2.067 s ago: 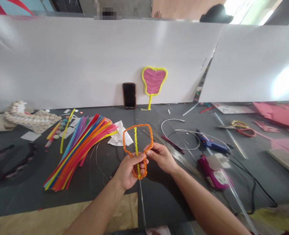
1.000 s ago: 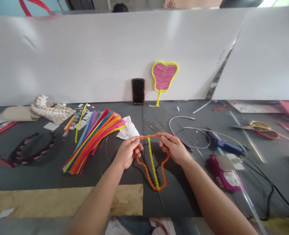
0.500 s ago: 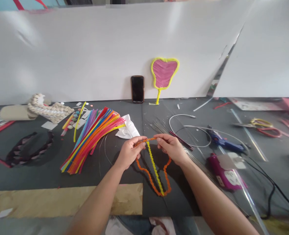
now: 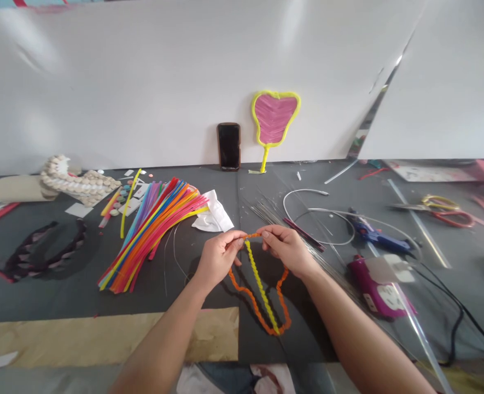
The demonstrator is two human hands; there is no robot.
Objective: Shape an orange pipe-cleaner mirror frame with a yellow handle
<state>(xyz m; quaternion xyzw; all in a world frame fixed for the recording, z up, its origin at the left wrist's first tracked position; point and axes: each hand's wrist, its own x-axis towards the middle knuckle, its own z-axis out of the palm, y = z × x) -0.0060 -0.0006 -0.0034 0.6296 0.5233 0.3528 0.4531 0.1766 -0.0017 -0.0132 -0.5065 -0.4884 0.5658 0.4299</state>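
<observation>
An orange twisted pipe cleaner [image 4: 252, 300] forms a loop over the dark table, its far edge pinched between both hands. My left hand [image 4: 221, 254] grips it on the left with thumb and fingers, while my right hand [image 4: 287, 249] pinches it a short way to the right. Down the middle of the loop runs a yellow twisted pipe cleaner [image 4: 262, 287], its far end meeting the orange near my left fingertips and its near end meeting the bottom of the loop. Fingers hide the loop's two upper corners.
A bundle of coloured pipe cleaners [image 4: 155, 235] lies left, beside a white wrapper [image 4: 214, 213]. Rightward are thin wires [image 4: 266, 210], a blue glue gun [image 4: 379, 235], scissors [image 4: 434, 208] and a purple power strip [image 4: 377, 290]. A phone [image 4: 229, 146] and a pink-yellow fan shape [image 4: 275, 117] lean behind.
Both hands keep their pinch on the orange pipe cleaner. The loop's lower end has shifted slightly right and nearer to me. The camera view has moved a little.
</observation>
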